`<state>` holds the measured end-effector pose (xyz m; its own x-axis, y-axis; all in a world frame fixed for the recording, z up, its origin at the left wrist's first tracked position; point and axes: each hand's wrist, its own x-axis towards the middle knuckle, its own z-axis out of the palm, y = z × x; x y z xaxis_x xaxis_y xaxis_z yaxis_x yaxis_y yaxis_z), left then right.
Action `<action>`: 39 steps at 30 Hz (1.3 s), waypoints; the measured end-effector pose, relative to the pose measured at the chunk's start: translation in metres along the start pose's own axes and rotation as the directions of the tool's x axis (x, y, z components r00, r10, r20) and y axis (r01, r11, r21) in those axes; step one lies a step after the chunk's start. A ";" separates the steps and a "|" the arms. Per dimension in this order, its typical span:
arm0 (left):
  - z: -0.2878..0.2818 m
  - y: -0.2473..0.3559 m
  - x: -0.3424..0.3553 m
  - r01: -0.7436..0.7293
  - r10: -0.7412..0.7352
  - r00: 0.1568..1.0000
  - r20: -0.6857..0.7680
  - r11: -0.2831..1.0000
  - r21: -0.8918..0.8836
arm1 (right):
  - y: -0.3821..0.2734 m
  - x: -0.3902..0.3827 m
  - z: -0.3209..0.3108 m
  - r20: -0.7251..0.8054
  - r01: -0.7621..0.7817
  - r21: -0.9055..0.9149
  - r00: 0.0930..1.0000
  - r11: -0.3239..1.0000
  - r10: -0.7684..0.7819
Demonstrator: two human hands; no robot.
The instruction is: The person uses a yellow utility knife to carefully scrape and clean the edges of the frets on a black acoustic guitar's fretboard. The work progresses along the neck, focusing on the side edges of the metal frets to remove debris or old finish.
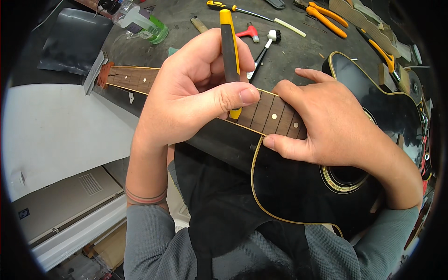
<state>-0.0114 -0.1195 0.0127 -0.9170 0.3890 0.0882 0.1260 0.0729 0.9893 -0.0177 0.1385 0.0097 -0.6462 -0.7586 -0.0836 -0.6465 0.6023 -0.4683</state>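
A black acoustic guitar (298, 196) with cream-edged binding lies across in front of me. Its brown fretboard (254, 114) has pale dot inlays and thin dark lines across it. My left hand (186, 93) is closed round a slim yellow-and-black hand tool (229, 46), held nearly upright with its lower yellow end at the fretboard; what sort of tip it has is hidden. My right hand (326, 121) straddles the neck near the body, thumb on the near edge and bent fingers at the far edge. One of its fingers points outward.
Behind the guitar on the dark bench (298, 56) lie a screwdriver (233, 9), a red-headed small hammer (249, 32), a black-bristled brush (268, 44) and orange-handled pliers (322, 18). A bottle with green liquid (144, 23) stands far left, near a black sheet (74, 42).
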 end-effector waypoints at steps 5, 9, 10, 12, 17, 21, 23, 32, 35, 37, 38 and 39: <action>0.002 0.003 -0.001 0.030 -0.030 1.000 0.006 0.999 -0.022 | 0.000 -0.001 0.000 -0.005 0.001 -0.001 1.000 1.000 -0.001; 0.004 0.006 -0.001 0.017 -0.021 0.997 0.070 0.998 0.055 | 0.001 -0.001 0.001 -0.005 0.009 -0.012 1.000 1.000 -0.009; 0.003 0.003 0.000 -0.023 0.015 0.995 0.103 0.997 0.078 | 0.001 -0.001 0.001 -0.005 0.007 -0.008 1.000 1.000 -0.007; 0.002 0.002 -0.001 -0.066 0.055 0.991 0.120 0.994 0.092 | 0.000 -0.001 0.001 -0.010 0.010 0.001 1.000 1.000 -0.009; 0.008 0.003 0.001 -0.012 0.012 1.000 0.019 1.000 0.011 | 0.001 -0.002 0.002 -0.016 0.022 -0.004 1.000 1.000 -0.022; 0.007 0.007 0.010 0.034 -0.035 0.999 0.014 0.997 0.070 | 0.002 -0.002 0.003 -0.031 0.031 -0.018 0.999 0.999 -0.032; 0.005 -0.003 0.016 -0.053 0.053 0.999 -0.002 0.994 0.094 | 0.002 -0.001 0.003 -0.025 0.032 -0.022 0.999 0.999 -0.033; 0.009 -0.002 0.022 -0.026 0.029 0.999 -0.014 0.987 0.158 | 0.003 -0.003 0.006 -0.053 0.042 -0.029 0.998 0.999 -0.044; 0.007 -0.001 0.030 -0.024 0.023 1.000 0.009 0.986 0.166 | 0.002 -0.003 0.004 -0.032 0.029 -0.026 0.999 0.999 -0.030; 0.010 0.000 0.029 -0.040 0.040 0.999 0.006 0.987 0.156 | 0.001 -0.003 0.003 -0.036 0.034 -0.026 0.999 0.999 -0.035; 0.010 -0.001 0.029 -0.047 0.047 0.999 0.006 0.988 0.150 | 0.002 -0.003 0.005 -0.047 0.043 -0.025 0.998 0.999 -0.044; 0.010 -0.002 0.028 -0.070 0.071 0.997 -0.002 0.984 0.167 | 0.003 -0.003 0.006 -0.058 0.051 -0.024 0.997 0.998 -0.053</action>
<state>-0.0336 -0.0992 0.0116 -0.9065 0.3912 0.1587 0.2511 0.1976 0.9476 -0.0150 0.1410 0.0038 -0.6336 -0.7737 -0.0076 -0.6886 0.5683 -0.4503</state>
